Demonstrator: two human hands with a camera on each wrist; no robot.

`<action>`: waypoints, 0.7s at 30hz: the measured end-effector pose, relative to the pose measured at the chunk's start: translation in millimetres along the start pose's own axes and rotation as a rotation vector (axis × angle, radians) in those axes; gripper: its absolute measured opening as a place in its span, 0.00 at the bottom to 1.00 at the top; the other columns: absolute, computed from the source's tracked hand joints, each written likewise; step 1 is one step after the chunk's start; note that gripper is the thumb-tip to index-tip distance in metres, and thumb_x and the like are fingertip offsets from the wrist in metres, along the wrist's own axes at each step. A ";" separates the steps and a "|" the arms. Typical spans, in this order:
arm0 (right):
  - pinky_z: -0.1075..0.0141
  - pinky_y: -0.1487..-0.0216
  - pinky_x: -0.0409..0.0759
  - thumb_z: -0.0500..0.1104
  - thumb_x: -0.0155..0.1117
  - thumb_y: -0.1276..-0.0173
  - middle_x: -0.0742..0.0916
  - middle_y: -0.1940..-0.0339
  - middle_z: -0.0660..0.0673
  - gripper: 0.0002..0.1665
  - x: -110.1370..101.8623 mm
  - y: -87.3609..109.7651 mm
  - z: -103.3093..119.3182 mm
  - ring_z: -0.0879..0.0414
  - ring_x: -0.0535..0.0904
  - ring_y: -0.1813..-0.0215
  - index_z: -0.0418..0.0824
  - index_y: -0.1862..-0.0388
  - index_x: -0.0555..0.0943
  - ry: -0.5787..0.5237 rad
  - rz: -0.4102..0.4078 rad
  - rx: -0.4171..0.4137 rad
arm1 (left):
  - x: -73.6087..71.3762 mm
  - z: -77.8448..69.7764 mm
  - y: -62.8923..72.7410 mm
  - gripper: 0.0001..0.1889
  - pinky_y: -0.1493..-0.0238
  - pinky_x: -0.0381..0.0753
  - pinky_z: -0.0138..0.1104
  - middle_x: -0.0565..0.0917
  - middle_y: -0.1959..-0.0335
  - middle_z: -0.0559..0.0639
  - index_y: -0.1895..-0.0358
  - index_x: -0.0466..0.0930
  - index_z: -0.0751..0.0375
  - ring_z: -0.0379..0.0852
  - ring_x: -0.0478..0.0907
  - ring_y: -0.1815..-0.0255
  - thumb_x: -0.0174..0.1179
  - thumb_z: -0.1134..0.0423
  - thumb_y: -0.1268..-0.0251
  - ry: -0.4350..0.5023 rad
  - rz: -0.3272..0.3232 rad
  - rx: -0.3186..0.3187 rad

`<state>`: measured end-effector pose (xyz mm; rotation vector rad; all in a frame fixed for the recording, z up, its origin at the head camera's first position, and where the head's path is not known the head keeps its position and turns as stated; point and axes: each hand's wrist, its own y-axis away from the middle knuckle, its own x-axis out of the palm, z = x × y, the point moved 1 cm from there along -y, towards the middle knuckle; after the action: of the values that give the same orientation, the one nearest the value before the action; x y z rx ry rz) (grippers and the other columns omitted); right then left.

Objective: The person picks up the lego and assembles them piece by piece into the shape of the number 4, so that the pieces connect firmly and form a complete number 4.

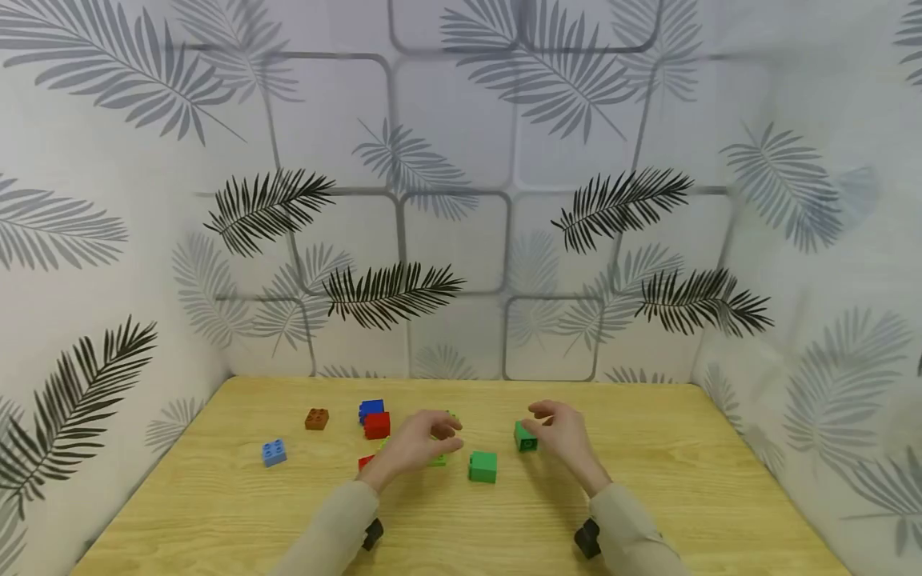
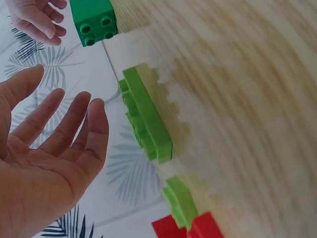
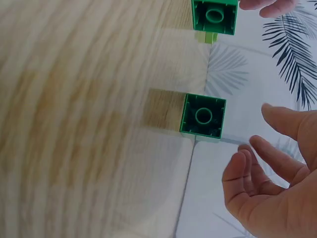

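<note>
My left hand (image 1: pixel 418 440) hovers with loosely bent fingers and nothing between them. Behind and under it lie light green bricks, partly hidden in the head view; the left wrist view shows a long light green brick (image 2: pixel 151 119) beside the fingers and a smaller one (image 2: pixel 182 201). My right hand (image 1: pixel 565 436) is held over the table, fingers relaxed and holding nothing. Close to its fingertips lies a green brick (image 1: pixel 526 438), its hollow underside (image 3: pixel 190 115) facing the right wrist camera. A second green brick (image 1: pixel 483 466) lies on its side between the hands.
On the wooden table (image 1: pixel 691 496), left of my hands, are a red brick (image 1: pixel 378 426) against a blue brick (image 1: pixel 371 407), a brown brick (image 1: pixel 316 419) and a light blue brick (image 1: pixel 274 453). Another red brick (image 1: pixel 366 462) shows by my left wrist. A leaf-patterned wall (image 1: pixel 461 240) stands behind.
</note>
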<state>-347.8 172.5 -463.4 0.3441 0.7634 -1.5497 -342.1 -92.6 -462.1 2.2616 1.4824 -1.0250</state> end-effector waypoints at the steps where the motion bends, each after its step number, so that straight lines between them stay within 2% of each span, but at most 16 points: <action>1: 0.58 0.60 0.82 0.41 0.69 0.36 0.86 0.54 0.35 0.20 -0.7 -0.6 -0.7 0.47 0.82 0.57 0.32 0.47 0.83 -0.005 0.015 0.031 | 1.0 -0.1 -1.2 0.18 0.48 0.80 0.47 0.85 0.50 0.56 0.45 0.81 0.61 0.52 0.81 0.49 0.62 0.55 0.32 0.035 0.020 -0.006; 6: 0.54 0.53 0.82 0.43 0.70 0.36 0.84 0.49 0.34 0.26 -0.5 -3.4 -6.6 0.43 0.81 0.50 0.31 0.42 0.80 -0.059 0.083 0.132 | 4.7 -1.5 -5.5 0.19 0.50 0.81 0.45 0.83 0.48 0.62 0.43 0.79 0.63 0.51 0.80 0.48 0.65 0.61 0.35 0.203 0.103 -0.054; 11: 0.51 0.48 0.80 0.45 0.71 0.37 0.83 0.46 0.33 0.31 5.0 -5.3 -15.5 0.41 0.79 0.46 0.30 0.40 0.77 -0.101 0.137 0.167 | 10.9 0.6 -8.5 0.22 0.54 0.84 0.43 0.82 0.47 0.64 0.42 0.78 0.65 0.53 0.81 0.49 0.67 0.65 0.38 0.283 0.164 -0.084; 16: 0.51 0.50 0.81 0.48 0.72 0.38 0.83 0.45 0.32 0.33 10.5 -7.6 -21.7 0.41 0.80 0.47 0.30 0.40 0.77 -0.071 0.171 0.190 | 19.2 0.3 -12.2 0.24 0.52 0.84 0.44 0.83 0.47 0.59 0.41 0.77 0.65 0.53 0.81 0.47 0.69 0.66 0.41 0.304 0.230 -0.134; 21: 0.60 0.60 0.80 0.50 0.73 0.39 0.83 0.45 0.32 0.33 13.5 -14.0 -22.6 0.49 0.80 0.57 0.32 0.41 0.78 -0.075 0.194 0.204 | 21.4 -8.1 -16.9 0.24 0.44 0.79 0.48 0.82 0.45 0.57 0.41 0.79 0.61 0.54 0.79 0.45 0.71 0.66 0.43 0.217 0.257 -0.156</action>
<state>-368.3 176.3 -484.7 0.4930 0.4991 -1.4507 -348.5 -65.4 -467.9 2.4286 1.2522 -0.5860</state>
